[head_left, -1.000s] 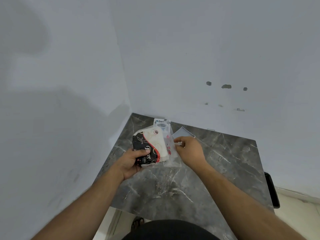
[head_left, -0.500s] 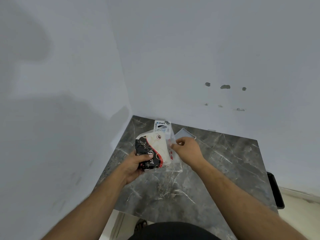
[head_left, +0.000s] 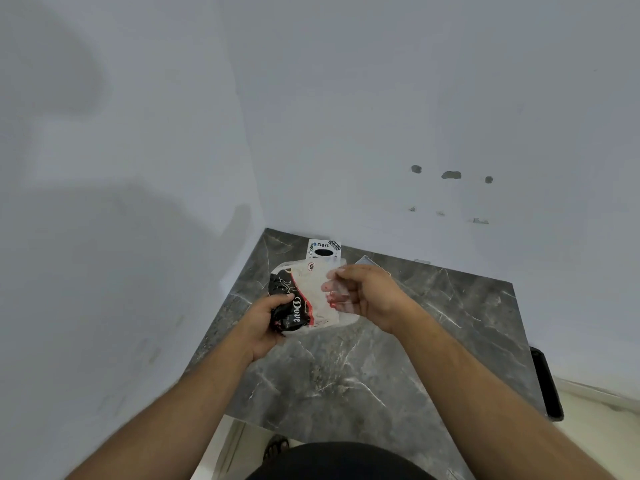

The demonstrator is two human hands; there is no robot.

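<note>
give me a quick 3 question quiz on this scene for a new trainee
1. Multiple choice: what does the left hand grip? A) the black end of the packet B) a phone C) nothing
2. True or false: both hands are off the packet.
3. Short answer: which word is printed in white on the packet's black part?

Key
1. A
2. False: the right hand also pinches its clear plastic side.
3. Dove
</note>
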